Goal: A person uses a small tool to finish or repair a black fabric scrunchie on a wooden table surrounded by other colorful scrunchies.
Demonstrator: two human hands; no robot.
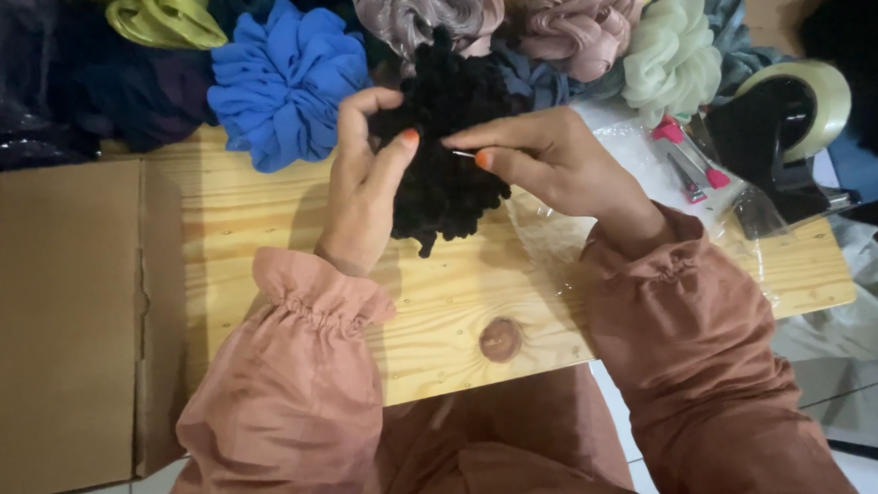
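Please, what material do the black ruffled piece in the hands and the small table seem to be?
Black ruffled piece: apparently soft matte fabric, judging by its dense gathered folds. Table: looks like pale unpainted wood, with visible grain and a round knot. The right hand pinches what seems a thin metal needle.

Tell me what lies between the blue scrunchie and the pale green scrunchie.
In the head view, the black scrunchie, held by both hands, lies between the blue scrunchie and the pale green scrunchie.
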